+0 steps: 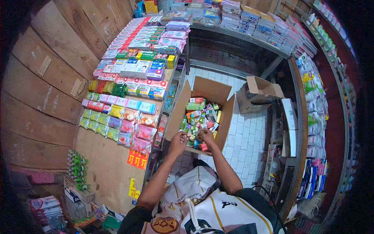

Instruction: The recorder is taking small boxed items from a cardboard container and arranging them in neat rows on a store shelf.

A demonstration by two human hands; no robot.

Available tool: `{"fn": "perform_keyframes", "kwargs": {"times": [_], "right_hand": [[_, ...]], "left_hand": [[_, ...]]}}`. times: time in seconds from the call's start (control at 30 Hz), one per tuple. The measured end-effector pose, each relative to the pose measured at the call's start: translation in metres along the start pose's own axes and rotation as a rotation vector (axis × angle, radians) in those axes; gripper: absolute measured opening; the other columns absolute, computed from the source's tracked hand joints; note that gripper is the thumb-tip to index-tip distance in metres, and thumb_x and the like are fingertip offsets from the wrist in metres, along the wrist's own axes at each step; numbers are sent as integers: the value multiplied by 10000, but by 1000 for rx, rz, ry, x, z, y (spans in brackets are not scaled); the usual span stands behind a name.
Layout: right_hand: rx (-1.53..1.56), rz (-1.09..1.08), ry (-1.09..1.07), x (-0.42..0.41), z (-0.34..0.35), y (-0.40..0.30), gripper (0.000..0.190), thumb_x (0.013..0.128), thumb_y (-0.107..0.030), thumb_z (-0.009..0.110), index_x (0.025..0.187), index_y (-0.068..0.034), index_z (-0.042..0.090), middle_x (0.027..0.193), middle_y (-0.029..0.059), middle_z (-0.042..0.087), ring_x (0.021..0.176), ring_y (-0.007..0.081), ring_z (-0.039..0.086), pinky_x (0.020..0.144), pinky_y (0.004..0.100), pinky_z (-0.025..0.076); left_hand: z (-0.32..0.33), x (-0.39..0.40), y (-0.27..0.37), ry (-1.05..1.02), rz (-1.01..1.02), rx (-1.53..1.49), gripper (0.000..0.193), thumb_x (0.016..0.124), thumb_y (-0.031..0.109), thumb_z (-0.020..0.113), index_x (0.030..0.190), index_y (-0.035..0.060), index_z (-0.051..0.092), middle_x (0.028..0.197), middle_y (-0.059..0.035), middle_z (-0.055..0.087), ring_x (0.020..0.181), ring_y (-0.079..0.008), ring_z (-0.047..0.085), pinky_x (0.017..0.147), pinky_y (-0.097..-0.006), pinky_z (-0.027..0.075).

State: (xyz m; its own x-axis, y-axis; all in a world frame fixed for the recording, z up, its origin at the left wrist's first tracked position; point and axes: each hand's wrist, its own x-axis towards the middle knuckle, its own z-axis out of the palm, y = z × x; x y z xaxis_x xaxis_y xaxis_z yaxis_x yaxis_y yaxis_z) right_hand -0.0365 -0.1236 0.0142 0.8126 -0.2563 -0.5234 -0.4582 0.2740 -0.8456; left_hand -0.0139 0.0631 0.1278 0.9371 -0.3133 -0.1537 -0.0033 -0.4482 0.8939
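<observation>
An open cardboard box (225,122) stands in front of me, holding many small bottles and cartons (203,112). My left hand (179,142) is over the box's near left edge, its fingers bent close together. My right hand (206,137) reaches over the near part of the contents, fingers curled, just below a pinkish-red item (206,125). Something small and pale may lie at the fingertips; whether either hand holds anything cannot be told.
At left a wooden table (108,166) bears rows of soap packs (125,125), toothpaste cartons and small green bottles (78,169). A second cardboard box (251,99) stands on the tiled floor. Shelving with stacked goods (314,108) lines the right; a plank wall (38,102) bounds the left.
</observation>
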Motion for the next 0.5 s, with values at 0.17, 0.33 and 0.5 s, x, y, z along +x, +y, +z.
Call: {"fn": "perform_keyframes", "kwargs": {"times": [0.17, 0.33, 0.5], "right_hand": [[-142, 127, -22, 80, 12, 13, 339, 795, -91, 656, 1116, -17, 579, 863, 122, 649, 653, 171, 632, 517, 289, 500], [-698, -106, 121, 149, 18, 73, 515, 730, -241, 699, 1164, 4, 571, 948, 209, 666, 832, 302, 668, 753, 388, 529], [-764, -53, 0, 153, 31, 51, 519, 721, -318, 714, 1105, 12, 601, 1090, 251, 637, 1006, 378, 629, 829, 431, 502]], "left_hand": [[29, 66, -62, -43, -198, 117, 249, 805, 186, 635, 1025, 70, 650, 903, -172, 684, 859, -338, 663, 744, -408, 516], [64, 86, -125, -262, -601, 309, 385, 761, 297, 699, 1108, 143, 633, 1043, -164, 671, 1020, -336, 630, 893, -453, 481], [68, 76, -127, -155, -615, 385, 434, 748, 301, 713, 1135, 127, 624, 1082, -186, 656, 1047, -365, 613, 918, -470, 470]]}}
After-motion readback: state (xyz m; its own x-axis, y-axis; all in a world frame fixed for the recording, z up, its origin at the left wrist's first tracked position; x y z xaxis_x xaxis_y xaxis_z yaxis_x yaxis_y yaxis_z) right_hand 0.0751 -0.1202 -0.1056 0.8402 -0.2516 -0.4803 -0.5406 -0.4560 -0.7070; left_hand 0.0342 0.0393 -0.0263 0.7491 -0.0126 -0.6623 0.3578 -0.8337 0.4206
